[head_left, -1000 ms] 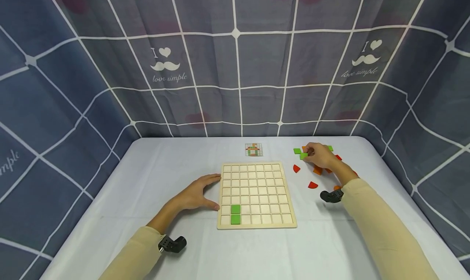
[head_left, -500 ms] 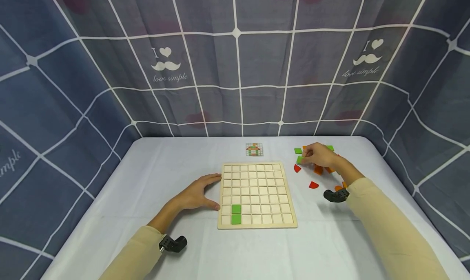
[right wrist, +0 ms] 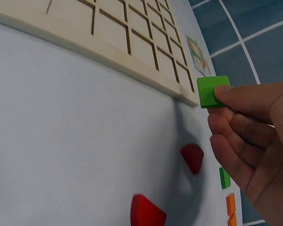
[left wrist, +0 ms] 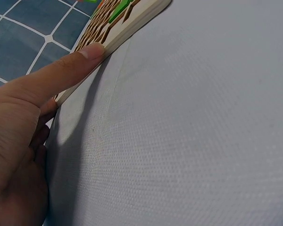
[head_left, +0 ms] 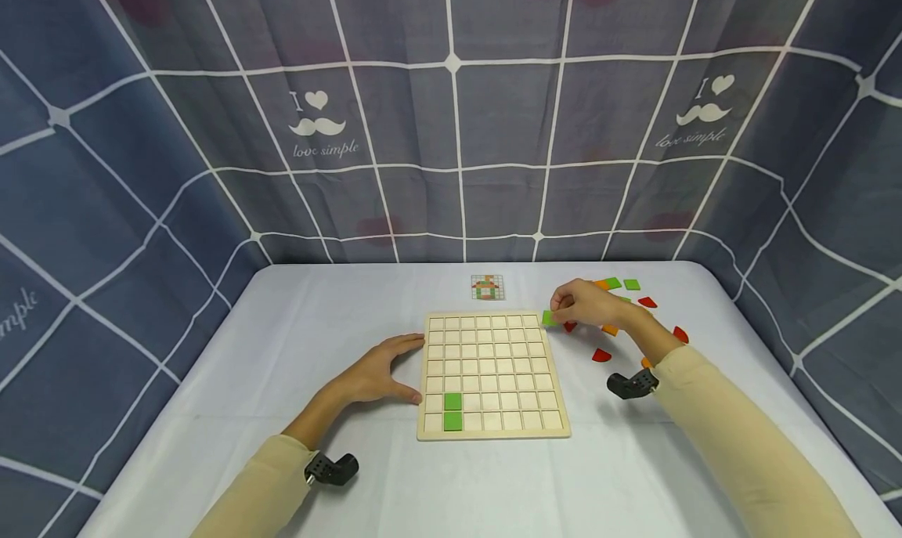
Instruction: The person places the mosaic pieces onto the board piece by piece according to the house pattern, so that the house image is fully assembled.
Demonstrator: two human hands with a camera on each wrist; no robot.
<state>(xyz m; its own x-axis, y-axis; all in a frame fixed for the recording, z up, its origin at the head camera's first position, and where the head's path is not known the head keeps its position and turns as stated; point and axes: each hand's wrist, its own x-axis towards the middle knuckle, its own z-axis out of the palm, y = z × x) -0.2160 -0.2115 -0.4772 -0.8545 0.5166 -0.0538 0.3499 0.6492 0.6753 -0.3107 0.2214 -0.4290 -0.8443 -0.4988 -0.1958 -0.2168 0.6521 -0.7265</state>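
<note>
A green square tile (right wrist: 207, 91) is pinched between the thumb and fingers of my right hand (head_left: 588, 303), held just above the table beside the board's far right corner. The wooden grid board (head_left: 505, 435) lies flat in the middle of the table. Two green tiles (head_left: 452, 411) sit in its second column from the left, in the two nearest rows. My left hand (head_left: 372, 373) rests at the board's left edge, thumb and fingers spread. In the left wrist view the thumb (left wrist: 92, 51) touches the board's rim.
Behind the board lies a small pattern card (head_left: 487, 287) with a coloured picture on a grid. Right of the board are scattered red quarter-round pieces (head_left: 601, 355), orange pieces (head_left: 610, 330) and green tiles (head_left: 631, 284). A checked curtain (head_left: 395, 131) surrounds the table's back and sides.
My right hand has picked up a green tile from the scattered pieces and carried it left to the board's far right corner. The left hand and board have stayed put.
</note>
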